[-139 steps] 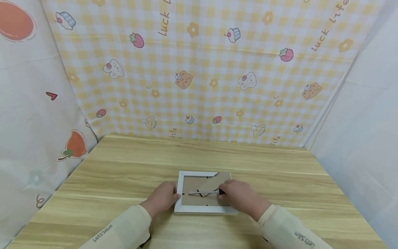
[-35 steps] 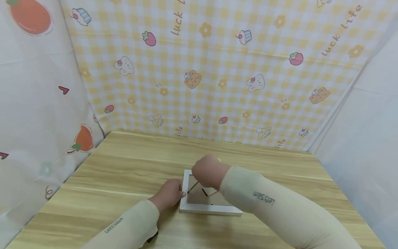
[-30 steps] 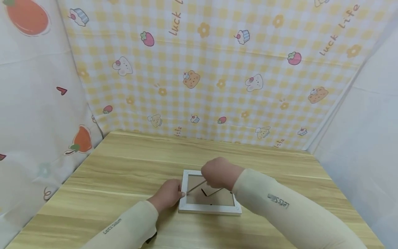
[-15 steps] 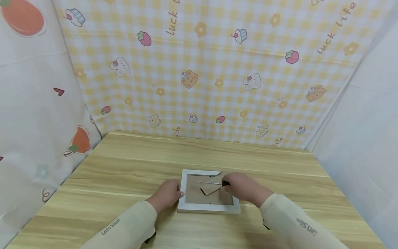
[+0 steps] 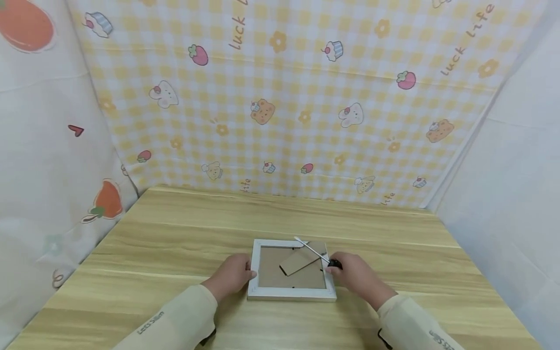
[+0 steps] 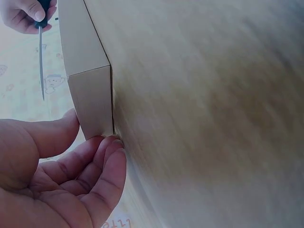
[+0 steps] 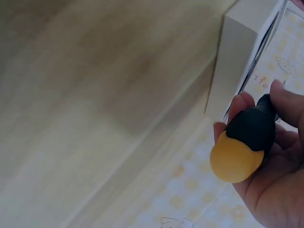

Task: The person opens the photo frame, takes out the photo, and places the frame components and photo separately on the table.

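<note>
A white picture frame (image 5: 292, 293) lies back side up on the table, its brown backing board (image 5: 269, 267) showing inside the rim. A cardboard stand flap (image 5: 299, 260) slants across the board, and small dark tabs sit along the inner edges. My left hand (image 5: 232, 274) pinches the frame's left side, thumb on top and fingers curled at the outer edge. In my right hand (image 5: 356, 274) is a screwdriver (image 7: 251, 128) with a black and yellow handle. Its metal shaft (image 5: 312, 250) points up and left above the frame's right part, the tip near the far rim.
The wood-grain table (image 5: 175, 228) reaches back to a yellow checked cloth (image 5: 280, 146) with cartoon prints. White cloths hang at the left (image 5: 43, 170) and right (image 5: 503, 194) sides.
The right hand with the screwdriver has moved from above the frame's left edge back to its right side; the shaft has swung away from the left tab. The left hand keeps its hold.
</note>
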A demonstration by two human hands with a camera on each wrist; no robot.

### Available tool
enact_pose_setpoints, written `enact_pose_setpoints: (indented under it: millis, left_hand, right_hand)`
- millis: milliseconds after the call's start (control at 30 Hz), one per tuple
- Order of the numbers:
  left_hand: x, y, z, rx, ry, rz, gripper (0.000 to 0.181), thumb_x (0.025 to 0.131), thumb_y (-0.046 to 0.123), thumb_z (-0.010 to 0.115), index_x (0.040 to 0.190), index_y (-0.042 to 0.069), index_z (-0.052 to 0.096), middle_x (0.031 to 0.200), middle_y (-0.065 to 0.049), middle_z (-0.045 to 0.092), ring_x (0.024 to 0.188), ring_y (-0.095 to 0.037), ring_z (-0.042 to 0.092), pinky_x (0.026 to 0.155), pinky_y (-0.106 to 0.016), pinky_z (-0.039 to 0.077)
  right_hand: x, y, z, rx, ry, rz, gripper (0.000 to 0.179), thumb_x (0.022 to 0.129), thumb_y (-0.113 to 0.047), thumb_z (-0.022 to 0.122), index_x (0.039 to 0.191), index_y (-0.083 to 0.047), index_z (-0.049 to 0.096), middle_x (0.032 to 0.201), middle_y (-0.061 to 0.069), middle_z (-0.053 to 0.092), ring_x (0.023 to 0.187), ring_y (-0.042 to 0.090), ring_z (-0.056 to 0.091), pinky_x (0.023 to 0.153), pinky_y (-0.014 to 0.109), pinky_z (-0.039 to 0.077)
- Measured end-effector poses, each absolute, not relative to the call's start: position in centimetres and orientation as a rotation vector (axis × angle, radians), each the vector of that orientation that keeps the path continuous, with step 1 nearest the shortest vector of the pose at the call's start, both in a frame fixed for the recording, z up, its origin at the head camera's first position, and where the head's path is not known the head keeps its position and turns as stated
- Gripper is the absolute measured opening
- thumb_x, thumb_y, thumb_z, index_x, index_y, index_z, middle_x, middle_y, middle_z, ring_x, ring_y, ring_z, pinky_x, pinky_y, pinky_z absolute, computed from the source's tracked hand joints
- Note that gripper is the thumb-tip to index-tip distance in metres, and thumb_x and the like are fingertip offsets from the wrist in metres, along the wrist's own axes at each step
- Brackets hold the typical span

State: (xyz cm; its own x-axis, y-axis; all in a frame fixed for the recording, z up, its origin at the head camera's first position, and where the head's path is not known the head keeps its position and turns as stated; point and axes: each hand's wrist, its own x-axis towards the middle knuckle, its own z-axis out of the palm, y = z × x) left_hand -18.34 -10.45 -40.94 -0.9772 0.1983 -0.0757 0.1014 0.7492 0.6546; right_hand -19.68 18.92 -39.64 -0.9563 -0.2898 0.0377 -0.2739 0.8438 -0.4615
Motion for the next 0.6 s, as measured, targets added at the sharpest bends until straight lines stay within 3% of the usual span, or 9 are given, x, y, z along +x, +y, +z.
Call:
enact_pose_setpoints:
  millis: [133,367,600]
  left_hand:
    - [-18.3,-10.4,-40.8,0.250,2.813,1.033,0.029,0.088,0.006,0.068,0.067,0.006,0.047,0.061,-0.002,0.044,0.057,-0.016,0.042,0.053,-0.027,0.036]
    - [-17.9,-10.4,-40.2,0.274,2.823,1.030,0.029,0.087,0.005,0.068,0.066,0.005,0.047,0.060,-0.001,0.043,0.057,-0.015,0.041,0.053,-0.026,0.036]
    - [-18.1,-10.2,-40.4,0.269,2.816,1.035,0.029,0.087,0.004,0.067,0.066,0.005,0.048,0.060,-0.001,0.043,0.057,-0.015,0.042,0.052,-0.026,0.036]
  right_hand:
    - [-19.5,19.1,-40.1,-0.366,3.025,-0.766,0.009,0.087,-0.011,0.070,0.090,-0.004,0.065,0.073,-0.002,0.056,0.065,0.013,0.047,0.059,0.029,0.042]
    - [-19.2,19.0,-40.9,-0.241,3.016,-0.778,0.012,0.086,-0.011,0.071,0.082,-0.004,0.063,0.068,-0.002,0.053,0.063,0.013,0.047,0.058,0.029,0.041]
    - [-18.9,18.7,-41.1,-0.279,3.008,-0.755,0.014,0.084,-0.008,0.072,0.076,-0.004,0.060,0.065,-0.002,0.050,0.060,0.013,0.045,0.054,0.026,0.037]
